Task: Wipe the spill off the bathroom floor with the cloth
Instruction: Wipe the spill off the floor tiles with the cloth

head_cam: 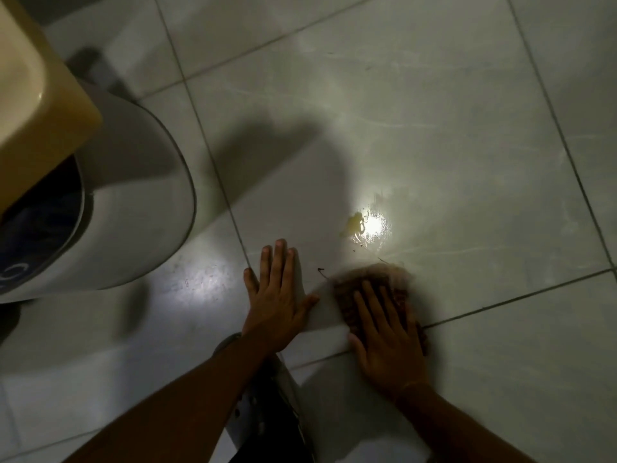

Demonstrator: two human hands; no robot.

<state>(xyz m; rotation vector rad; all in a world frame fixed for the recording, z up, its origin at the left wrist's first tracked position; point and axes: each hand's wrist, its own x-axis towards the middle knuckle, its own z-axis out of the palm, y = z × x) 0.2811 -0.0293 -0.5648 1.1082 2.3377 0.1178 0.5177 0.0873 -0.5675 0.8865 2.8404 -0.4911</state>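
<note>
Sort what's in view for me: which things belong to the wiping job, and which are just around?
Part of the job:
- cloth, flat under the right hand
- yellowish spill, just beyond the cloth
- tiled floor
- left hand, braced flat on the tile

Just around:
- white toilet
- cream fixture above it

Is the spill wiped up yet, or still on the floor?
Still there. A yellowish puddle glistens on the tile ahead of the cloth, which lies flat under the right hand and does not reach it.
</note>
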